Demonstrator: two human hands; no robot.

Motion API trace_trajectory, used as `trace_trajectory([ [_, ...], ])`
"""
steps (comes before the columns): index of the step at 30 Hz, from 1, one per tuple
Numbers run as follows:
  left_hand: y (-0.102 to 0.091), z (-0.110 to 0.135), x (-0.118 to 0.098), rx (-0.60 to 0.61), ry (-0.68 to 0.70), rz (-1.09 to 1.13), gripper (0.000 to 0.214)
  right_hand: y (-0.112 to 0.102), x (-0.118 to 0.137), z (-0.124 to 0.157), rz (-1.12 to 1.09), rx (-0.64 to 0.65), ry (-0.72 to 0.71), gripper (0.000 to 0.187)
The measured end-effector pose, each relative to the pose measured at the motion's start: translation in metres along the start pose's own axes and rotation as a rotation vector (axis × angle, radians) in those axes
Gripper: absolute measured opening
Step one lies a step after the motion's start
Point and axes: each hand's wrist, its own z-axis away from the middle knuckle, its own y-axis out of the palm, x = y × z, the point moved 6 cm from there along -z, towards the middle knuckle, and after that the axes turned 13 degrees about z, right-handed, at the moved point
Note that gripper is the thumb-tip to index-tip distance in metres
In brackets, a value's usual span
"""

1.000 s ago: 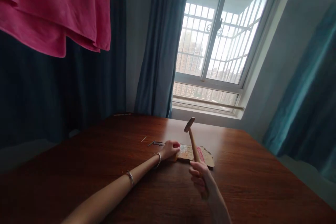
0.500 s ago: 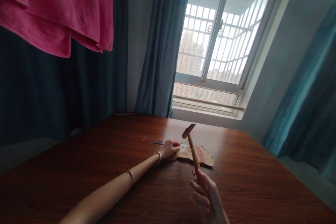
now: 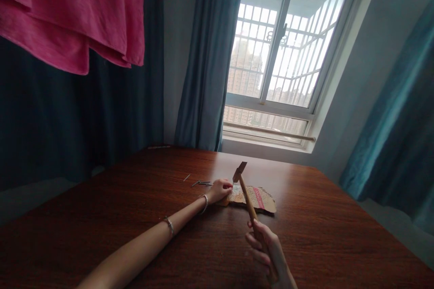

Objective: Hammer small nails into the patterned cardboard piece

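My right hand is closed round the wooden handle of a small hammer. The metal hammer head sits low, just right of my left fingertips. My left hand is stretched out across the wooden table, fingers pinched at the left edge of a flat piece of cardboard with a pink patterned strip. Whatever the fingers pinch is too small to make out. Bracelets circle my left wrist and forearm.
Several loose nails lie on the table just left of my left hand, one stray nail further left. A window with blue curtains stands behind the table. Pink cloth hangs at top left.
The hammer has tilted down and left, so its head has dropped from well above the cardboard to just beside my left fingertips. My right hand drew back toward me. The left hand stayed put.
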Motion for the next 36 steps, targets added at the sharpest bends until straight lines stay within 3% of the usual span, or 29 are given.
trace_trajectory([
  [26,0.0013,-0.0004,-0.0025,0.030,0.011,0.019,0.020,0.0023,0.0021,0.0016,0.071,-0.034,-0.048,0.029],
  [36,0.0007,0.0002,-0.0033,0.025,0.019,0.019,0.021,0.0008,-0.0017,-0.0031,0.057,0.052,-0.073,0.024],
])
